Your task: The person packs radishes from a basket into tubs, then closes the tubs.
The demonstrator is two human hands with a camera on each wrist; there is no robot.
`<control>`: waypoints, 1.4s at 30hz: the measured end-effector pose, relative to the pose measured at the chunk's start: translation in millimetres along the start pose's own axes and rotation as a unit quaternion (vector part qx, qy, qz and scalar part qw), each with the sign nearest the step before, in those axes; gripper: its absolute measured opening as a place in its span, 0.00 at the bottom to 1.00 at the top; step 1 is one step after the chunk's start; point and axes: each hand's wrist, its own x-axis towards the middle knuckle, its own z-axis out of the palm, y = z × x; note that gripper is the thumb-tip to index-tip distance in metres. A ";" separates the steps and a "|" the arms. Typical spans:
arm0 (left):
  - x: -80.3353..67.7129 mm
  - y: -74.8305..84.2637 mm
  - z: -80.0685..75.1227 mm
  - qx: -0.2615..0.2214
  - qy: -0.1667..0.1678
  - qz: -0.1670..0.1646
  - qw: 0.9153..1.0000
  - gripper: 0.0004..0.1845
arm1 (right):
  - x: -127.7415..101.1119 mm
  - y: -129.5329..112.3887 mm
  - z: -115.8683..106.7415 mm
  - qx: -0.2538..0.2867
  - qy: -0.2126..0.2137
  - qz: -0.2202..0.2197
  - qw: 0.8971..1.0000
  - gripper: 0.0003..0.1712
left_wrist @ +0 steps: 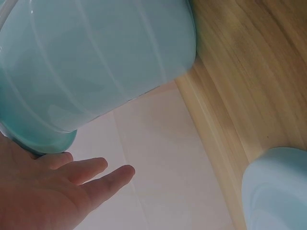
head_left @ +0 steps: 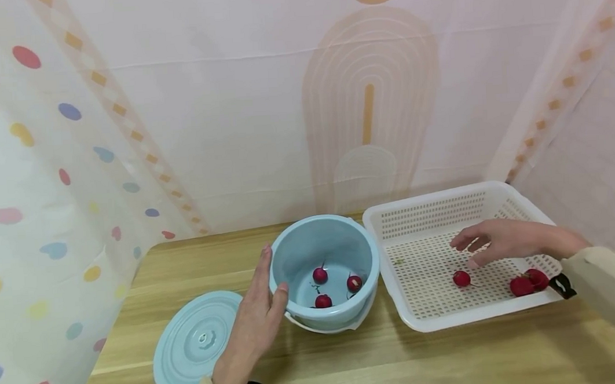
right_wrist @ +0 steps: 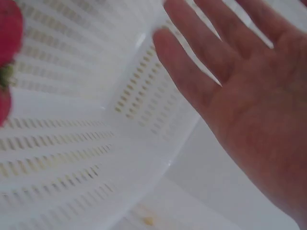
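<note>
My left hand (head_left: 254,316) rests at the left rim of a light blue bucket (head_left: 322,226), thumb near the rim, fingers straight along its outside. In the left wrist view the spread fingers (left_wrist: 112,179) lie beside the bucket's rim. Inside the bucket are red radishes (head_left: 320,275) with thin roots. My right hand (head_left: 513,240) hovers over a white plastic basket (head_left: 424,323), fingers loosely bent, with nothing in them. Below its fingertips lies a single radish (head_left: 461,278); more radishes (head_left: 522,286) cluster at the basket's front right. The right wrist view shows radishes (right_wrist: 8,33) at its left edge.
A round light blue lid (head_left: 182,343) lies on the wooden table (head_left: 348,367), left of the bucket and close to my left forearm. The basket stands right beside the bucket. Behind the table hangs a patterned curtain (head_left: 231,132).
</note>
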 end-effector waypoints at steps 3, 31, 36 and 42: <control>1.1 -0.7 0.8 -0.001 0.003 0.003 1.000 0.38 | -5.0 -2.2 5.7 -0.033 0.038 0.002 0.999 0.35; -2.7 -1.8 0.5 -0.001 0.011 0.007 1.000 0.37 | 0.9 22.5 58.6 0.051 0.039 -0.006 0.998 0.29; -3.9 -1.6 1.4 0.000 0.013 0.009 1.000 0.38 | 0.9 25.6 61.2 0.060 0.026 -0.007 0.998 0.28; -4.2 -0.3 0.8 0.003 0.009 0.006 1.000 0.37 | 0.1 26.7 63.5 0.073 0.020 -0.012 0.997 0.23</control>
